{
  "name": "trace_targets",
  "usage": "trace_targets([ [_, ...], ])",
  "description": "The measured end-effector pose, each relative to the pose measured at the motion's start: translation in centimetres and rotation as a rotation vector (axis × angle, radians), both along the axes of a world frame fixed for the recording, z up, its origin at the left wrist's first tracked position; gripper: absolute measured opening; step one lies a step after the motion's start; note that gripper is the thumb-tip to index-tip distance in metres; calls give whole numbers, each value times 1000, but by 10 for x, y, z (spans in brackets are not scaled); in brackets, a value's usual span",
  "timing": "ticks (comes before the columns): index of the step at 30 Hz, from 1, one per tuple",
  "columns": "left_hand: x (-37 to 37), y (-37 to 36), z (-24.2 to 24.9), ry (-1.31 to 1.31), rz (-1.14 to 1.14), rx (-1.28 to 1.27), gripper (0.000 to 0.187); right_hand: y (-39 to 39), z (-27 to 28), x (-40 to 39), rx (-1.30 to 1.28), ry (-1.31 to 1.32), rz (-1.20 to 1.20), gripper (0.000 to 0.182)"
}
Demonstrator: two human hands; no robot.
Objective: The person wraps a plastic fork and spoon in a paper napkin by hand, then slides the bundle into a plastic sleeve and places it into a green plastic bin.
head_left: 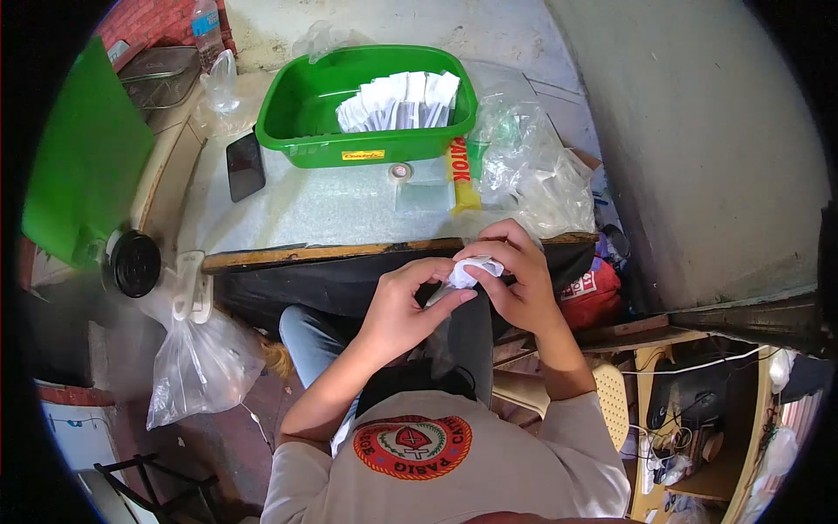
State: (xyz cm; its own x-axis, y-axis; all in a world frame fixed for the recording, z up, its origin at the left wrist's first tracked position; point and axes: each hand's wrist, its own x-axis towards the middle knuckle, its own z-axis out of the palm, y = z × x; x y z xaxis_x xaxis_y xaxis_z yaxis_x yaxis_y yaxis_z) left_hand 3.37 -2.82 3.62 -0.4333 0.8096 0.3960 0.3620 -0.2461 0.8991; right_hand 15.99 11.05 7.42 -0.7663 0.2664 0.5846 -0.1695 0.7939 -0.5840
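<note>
In front of my lap, just below the table edge, both hands hold a small, crumpled white piece (476, 271), which could be paper or thin plastic. My left hand (408, 307) pinches its left side between thumb and fingers. From above and the right, my right hand (517, 278) wraps its fingers and thumb around it. The fingers hide part of its shape. Beyond them, a green basin (314, 150) stands on the table, holding a row of white-topped, see-through packets (401, 100). A small roll of tape (400, 172) lies in front of the basin.
Clear plastic bags (532, 166) and a yellow-red wrapper (461, 175) lie right of the basin. A phone (245, 167) is at its left, with a water bottle (207, 35) behind. A plastic bag (205, 367) hangs at the table's left. The wooden table edge (340, 251) runs before me.
</note>
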Motion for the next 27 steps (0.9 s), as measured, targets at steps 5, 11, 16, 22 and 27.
trace_targets([
  [5,1,-1,7,-16,-27,-35,27,2,4,-1,-8,-34,13,23],
  [11,2,0,7,-83,-83,-10,29,3,-1,-4,-34,-65,19,19],
  [16,-2,-1,13,-143,-107,-149,28,3,5,-6,-94,-96,24,24],
  [22,-3,9,2,-83,-116,-25,27,11,-6,-15,-361,-134,159,30],
  [27,-6,9,-4,-100,-75,-38,20,14,-10,-18,-330,-153,205,34],
])
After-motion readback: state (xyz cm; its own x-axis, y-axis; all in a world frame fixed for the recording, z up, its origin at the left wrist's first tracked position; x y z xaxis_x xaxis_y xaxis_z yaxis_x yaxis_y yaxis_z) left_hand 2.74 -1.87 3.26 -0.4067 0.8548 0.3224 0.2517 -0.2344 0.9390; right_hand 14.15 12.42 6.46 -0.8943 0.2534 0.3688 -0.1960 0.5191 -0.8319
